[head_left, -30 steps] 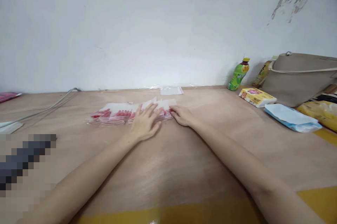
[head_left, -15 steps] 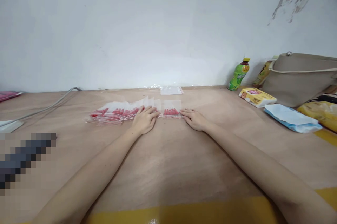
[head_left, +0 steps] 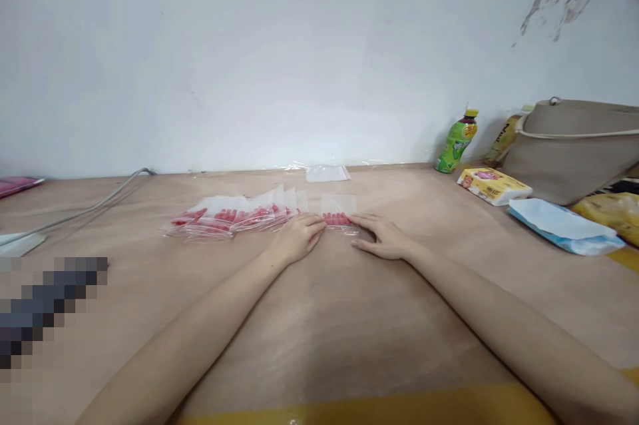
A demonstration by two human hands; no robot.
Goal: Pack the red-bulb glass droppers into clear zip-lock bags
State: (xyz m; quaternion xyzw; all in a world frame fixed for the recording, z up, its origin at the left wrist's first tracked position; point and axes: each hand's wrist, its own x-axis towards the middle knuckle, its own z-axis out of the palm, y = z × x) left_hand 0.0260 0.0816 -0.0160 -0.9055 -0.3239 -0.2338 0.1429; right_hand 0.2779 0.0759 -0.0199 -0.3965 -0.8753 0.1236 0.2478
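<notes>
A small clear zip bag (head_left: 340, 204) with several red pieces in a row lies flat between my two hands. My left hand (head_left: 301, 236) rests at its left edge, fingers loosely extended and palm down. At the bag's right edge my right hand (head_left: 385, 237) lies with its fingertips touching the plastic and its thumb spread away from the fingers. Left of my left hand, several similar bags of red pieces (head_left: 227, 216) overlap in a fanned row. The undersides of both hands are hidden.
Against the wall lies a flat stack of clear bags (head_left: 327, 174). To the right are a green bottle (head_left: 456, 142), a yellow tissue pack (head_left: 493, 186), a blue-white packet (head_left: 564, 225) and a grey bag (head_left: 569, 152). A grey cable (head_left: 102, 202) crosses the left side.
My left hand has moved right, off the fanned bags to the single bag. That bag has shifted slightly right. My right thumb has spread away from its fingers.
</notes>
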